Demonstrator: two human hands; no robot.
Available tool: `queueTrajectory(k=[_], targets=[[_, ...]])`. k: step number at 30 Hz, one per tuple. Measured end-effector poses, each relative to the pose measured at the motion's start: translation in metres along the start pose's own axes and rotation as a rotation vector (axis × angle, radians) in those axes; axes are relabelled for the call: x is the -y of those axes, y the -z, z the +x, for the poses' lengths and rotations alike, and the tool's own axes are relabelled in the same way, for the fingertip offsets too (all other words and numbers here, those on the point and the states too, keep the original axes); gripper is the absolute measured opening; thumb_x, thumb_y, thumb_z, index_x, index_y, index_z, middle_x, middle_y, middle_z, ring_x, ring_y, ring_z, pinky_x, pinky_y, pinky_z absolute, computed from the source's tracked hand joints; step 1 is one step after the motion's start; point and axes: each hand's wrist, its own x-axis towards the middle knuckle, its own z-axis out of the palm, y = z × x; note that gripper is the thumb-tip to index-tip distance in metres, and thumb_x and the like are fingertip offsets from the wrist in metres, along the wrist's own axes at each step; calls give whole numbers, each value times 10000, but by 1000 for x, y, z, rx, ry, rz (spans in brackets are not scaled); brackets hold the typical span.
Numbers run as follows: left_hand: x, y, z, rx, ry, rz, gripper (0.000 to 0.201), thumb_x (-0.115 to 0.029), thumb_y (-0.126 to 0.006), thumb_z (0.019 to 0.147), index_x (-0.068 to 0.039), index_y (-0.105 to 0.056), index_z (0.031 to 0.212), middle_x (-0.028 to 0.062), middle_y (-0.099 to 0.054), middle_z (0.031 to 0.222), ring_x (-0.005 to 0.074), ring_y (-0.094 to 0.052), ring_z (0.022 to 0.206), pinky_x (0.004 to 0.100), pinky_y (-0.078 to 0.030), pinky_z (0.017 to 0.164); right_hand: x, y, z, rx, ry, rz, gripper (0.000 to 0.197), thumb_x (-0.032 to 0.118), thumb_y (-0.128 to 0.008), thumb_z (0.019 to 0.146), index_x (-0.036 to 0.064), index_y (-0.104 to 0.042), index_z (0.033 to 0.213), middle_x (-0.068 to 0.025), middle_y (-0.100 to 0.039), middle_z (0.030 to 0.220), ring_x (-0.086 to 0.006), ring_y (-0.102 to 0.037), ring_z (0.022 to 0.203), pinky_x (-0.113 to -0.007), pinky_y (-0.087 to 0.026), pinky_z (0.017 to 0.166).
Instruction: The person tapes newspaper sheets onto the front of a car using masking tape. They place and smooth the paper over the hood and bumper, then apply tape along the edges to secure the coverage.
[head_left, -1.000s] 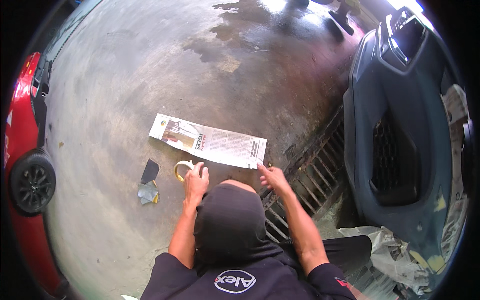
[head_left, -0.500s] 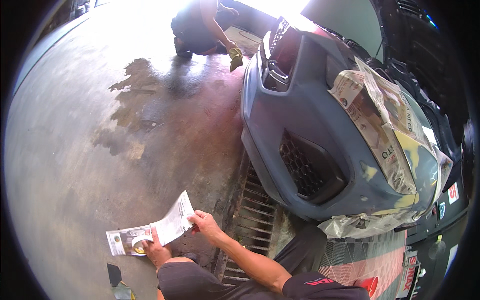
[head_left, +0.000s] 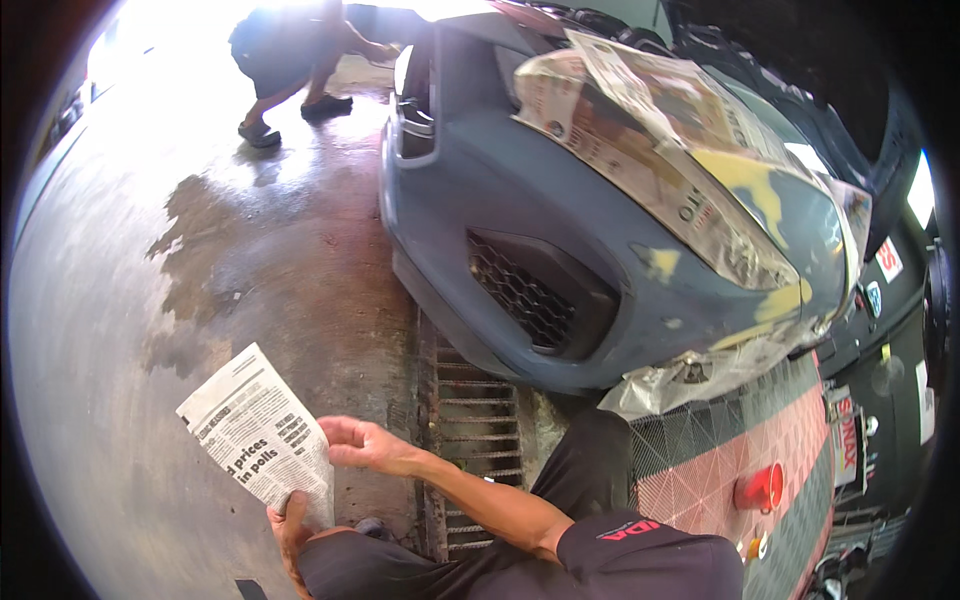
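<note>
A printed newspaper sheet point(head_left: 255, 430) is held up low on the left, over the floor. My left hand point(head_left: 288, 525) grips its lower edge, closed, with the thumb on the printed side and the fingers behind. Beside the sheet's right edge is my right hand point(head_left: 365, 445), its fingers stretched out toward the paper and not closed round anything. Whether its fingertips touch the edge I cannot tell. No tape roll shows; the sheet hides what lies behind it.
A grey car bumper point(head_left: 480, 190) with yellowish patches point(head_left: 660, 264) rises ahead to the right, partly masked with newspaper point(head_left: 630, 150). A floor grate point(head_left: 480, 430) runs beneath it. A red cup point(head_left: 760, 488) stands on floor tiles at right. Another person point(head_left: 285, 55) crouches near the far end.
My left hand's tape roll has gone out of sight. The sheet now faces me, more upright, and my right hand has opened at its edge. The view has shifted right; the other person has moved.
</note>
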Motion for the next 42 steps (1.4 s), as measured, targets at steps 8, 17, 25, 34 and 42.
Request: queueTrajectory(k=[8, 17, 25, 34, 42], targets=[[14, 19, 17, -18, -113, 88, 410, -181, -728, 1086, 30, -684, 1435, 109, -771, 1302, 209, -710, 1165, 384, -546, 1029, 25, -6, -25, -130, 65, -183, 283, 301, -750, 1112, 21, -729, 1141, 36, -716, 935, -68, -595, 855, -302, -499, 754], [-84, -43, 29, -84, -629, 806, 354, -178, -690, 1113, -34, -681, 1437, 72, -702, 1422, 198, -620, 1302, 328, -479, 1096, 93, 1, -56, -578, 515, -826, 170, 200, -689, 1126, 37, -683, 1172, -136, -706, 855, -258, -724, 763, -388, -545, 696], [-144, -203, 2, 631, -1043, 1561, 597, -105, -816, 853, -131, -706, 1440, 170, -644, 1547, 396, -579, 1402, 503, -422, 1187, 145, 1, -101, -51, 376, -1609, 281, 110, -663, 972, 72, -686, 1249, -150, -704, 1081, -370, -774, 986, -508, -629, 783], [-137, -235, 20, 878, -979, 1658, 244, -210, -859, 878, -91, -812, 1085, 147, -717, 1195, 352, -601, 1230, 502, -475, 1075, 184, 20, -157, -163, 348, -1675, 359, 117, -695, 946, 103, -706, 1305, -104, -705, 1072, -321, -759, 953, -466, -631, 754], [-126, -248, 16, 854, -1019, 1556, 164, -163, -840, 915, -99, -819, 1064, 116, -741, 1114, 362, -611, 1176, 518, -499, 1032, 166, 37, -194, -238, 327, -1497, 198, 273, -731, 1041, 89, -743, 1114, -77, -719, 1003, -312, -748, 949, -459, -621, 777]])
